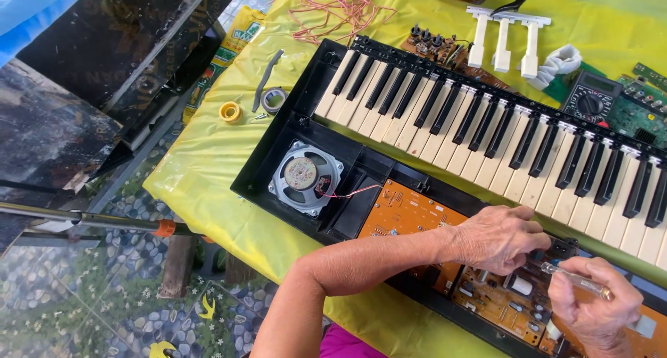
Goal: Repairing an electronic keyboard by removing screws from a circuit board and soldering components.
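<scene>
Screwdriver (577, 281), clear-handled, lies pinched in the right hand (597, 309) at lower right, pointing left toward the left hand (497, 236), whose fingers press down on the orange circuit board (403, 212) inside the opened keyboard (486, 129).

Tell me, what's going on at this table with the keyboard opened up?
A person is working inside an opened electronic keyboard that lies on a yellow cloth. The left hand rests on the exposed orange circuit board near the keys, while the right hand holds a clear-handled screwdriver over the parts below. A round speaker sits bare at the case's end. Loose white keys, a multimeter and rolls of tape lie around.
</scene>
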